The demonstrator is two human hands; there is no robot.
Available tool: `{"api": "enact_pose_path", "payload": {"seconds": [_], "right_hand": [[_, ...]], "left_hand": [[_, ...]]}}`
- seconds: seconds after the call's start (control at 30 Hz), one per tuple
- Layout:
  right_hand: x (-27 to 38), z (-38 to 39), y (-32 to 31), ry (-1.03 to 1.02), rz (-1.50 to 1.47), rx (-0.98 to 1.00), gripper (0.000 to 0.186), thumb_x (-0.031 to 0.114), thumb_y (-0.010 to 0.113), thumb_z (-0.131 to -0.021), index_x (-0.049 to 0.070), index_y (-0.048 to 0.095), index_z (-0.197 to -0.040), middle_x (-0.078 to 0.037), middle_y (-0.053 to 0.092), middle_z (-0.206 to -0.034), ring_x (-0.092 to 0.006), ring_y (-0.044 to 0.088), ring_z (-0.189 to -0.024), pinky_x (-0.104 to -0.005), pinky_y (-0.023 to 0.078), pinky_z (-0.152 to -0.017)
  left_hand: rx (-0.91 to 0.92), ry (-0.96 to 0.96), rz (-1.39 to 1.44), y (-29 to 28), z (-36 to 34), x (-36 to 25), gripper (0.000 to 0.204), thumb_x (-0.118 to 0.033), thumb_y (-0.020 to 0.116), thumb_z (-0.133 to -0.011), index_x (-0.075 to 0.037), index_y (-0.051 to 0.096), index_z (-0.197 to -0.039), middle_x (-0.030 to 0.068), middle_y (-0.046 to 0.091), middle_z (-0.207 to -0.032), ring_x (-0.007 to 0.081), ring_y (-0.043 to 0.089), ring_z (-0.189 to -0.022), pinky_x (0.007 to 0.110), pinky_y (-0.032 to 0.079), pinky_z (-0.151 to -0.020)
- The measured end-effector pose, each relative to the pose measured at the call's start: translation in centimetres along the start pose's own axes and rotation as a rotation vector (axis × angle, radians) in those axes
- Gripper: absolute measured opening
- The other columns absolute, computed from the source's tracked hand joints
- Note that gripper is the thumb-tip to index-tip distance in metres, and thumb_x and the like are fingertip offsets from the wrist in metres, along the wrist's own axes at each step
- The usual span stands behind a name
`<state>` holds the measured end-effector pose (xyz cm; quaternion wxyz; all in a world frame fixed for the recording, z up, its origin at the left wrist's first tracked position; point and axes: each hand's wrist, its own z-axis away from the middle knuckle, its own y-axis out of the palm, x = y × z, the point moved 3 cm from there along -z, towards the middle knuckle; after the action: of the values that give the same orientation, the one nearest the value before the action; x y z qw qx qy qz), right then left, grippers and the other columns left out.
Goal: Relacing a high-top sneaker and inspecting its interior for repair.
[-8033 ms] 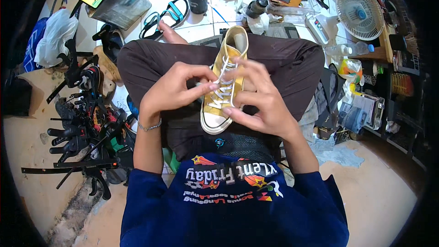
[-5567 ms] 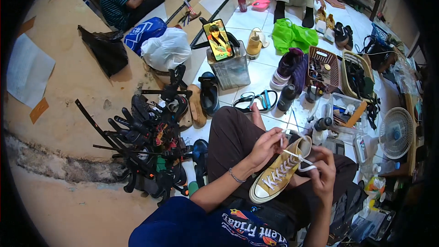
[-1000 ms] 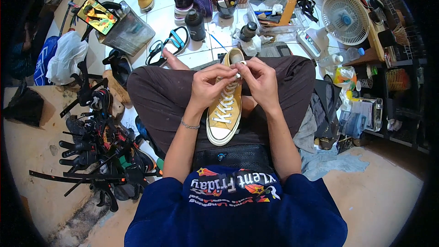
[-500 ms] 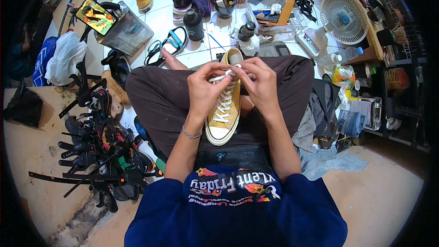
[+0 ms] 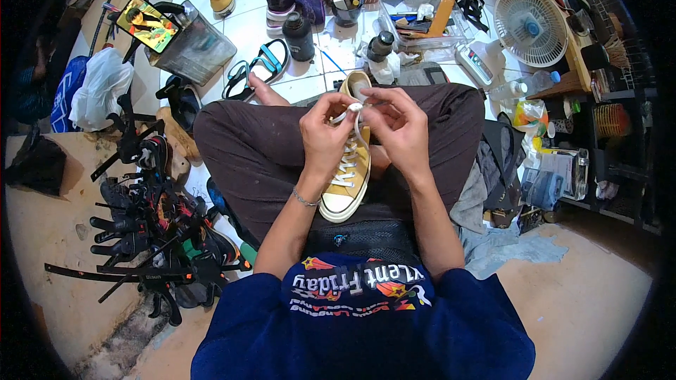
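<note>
A mustard-yellow canvas sneaker (image 5: 358,169) with a white toe cap lies across my lap, its toe toward me. White shoelace (image 5: 346,162) criss-crosses up its front. Above the tongue, a bunched part of the lace sits between my hands, and a loose strand curves down below it. My left hand (image 5: 325,134) pinches the lace between thumb and forefinger. From the other side my right hand (image 5: 401,130) holds the lace at its fingertips, the fingers bent; the exact grip is partly hidden.
Several black clamps (image 5: 151,239) are piled at my left. Ahead are sandals (image 5: 267,60), a black bottle (image 5: 298,39), a clear tool tray (image 5: 458,32) and a white fan (image 5: 529,27). A phone (image 5: 148,23) stands at the far left. A shelf (image 5: 620,162) bounds the right.
My right hand's thumb and forefinger have parted somewhat, and my left hand has shifted slightly right. A lace strand now hangs in a curve over the sneaker, whose toe has moved slightly right.
</note>
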<state>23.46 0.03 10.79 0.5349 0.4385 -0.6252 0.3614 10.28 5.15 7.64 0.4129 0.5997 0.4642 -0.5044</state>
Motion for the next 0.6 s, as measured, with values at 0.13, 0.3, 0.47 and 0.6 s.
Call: {"api": "enact_pose_path", "payload": {"seconds": [0.13, 0.3, 0.47, 0.6], "right_hand": [[-1.4, -0.9, -0.9, 0.296, -0.176, 0.175, 0.027, 0.008, 0.071, -0.090, -0.008, 0.066, -0.111, -0.009, 0.062, -0.106, -0.0128, 0.067, -0.084, -0.0251, 0.056, -0.073], [-1.8, -1.9, -1.5, 0.306, -0.107, 0.300, 0.024, 0.009, 0.074, -0.087, -0.010, 0.068, -0.102, -0.011, 0.066, -0.101, -0.0129, 0.067, -0.083, -0.0250, 0.056, -0.071], [-1.6, -2.1, -1.7, 0.372, -0.085, 0.260, 0.017, 0.010, 0.075, -0.087, -0.006, 0.070, -0.090, -0.009, 0.070, -0.079, -0.0124, 0.068, -0.071, -0.0250, 0.057, -0.065], [-1.6, -1.9, -1.7, 0.367, -0.105, 0.228, 0.018, 0.010, 0.074, -0.088, -0.007, 0.069, -0.088, -0.009, 0.070, -0.077, -0.0117, 0.067, -0.069, -0.0244, 0.056, -0.064]], "left_hand": [[-0.026, 0.142, 0.117, 0.4, 0.1, 1.0, 0.017, 0.005, 0.070, -0.081, 0.000, 0.062, -0.095, 0.0037, 0.063, -0.084, 0.0094, 0.062, -0.082, 0.023, 0.049, -0.069], [0.049, 0.119, -0.049, 0.1, 0.2, 1.6, 0.017, 0.004, 0.070, -0.080, 0.001, 0.059, -0.093, 0.0041, 0.062, -0.084, 0.0096, 0.060, -0.076, 0.024, 0.049, -0.066], [0.126, 0.125, -0.180, -0.5, -0.4, 1.0, 0.018, 0.001, 0.071, -0.080, 0.000, 0.057, -0.092, 0.0056, 0.064, -0.082, 0.0126, 0.063, -0.070, 0.026, 0.050, -0.064], [0.243, 0.101, -0.047, -0.7, -0.7, 0.8, 0.020, 0.001, 0.069, -0.082, 0.001, 0.056, -0.098, 0.0079, 0.066, -0.087, 0.0150, 0.067, -0.079, 0.027, 0.054, -0.071]]}}
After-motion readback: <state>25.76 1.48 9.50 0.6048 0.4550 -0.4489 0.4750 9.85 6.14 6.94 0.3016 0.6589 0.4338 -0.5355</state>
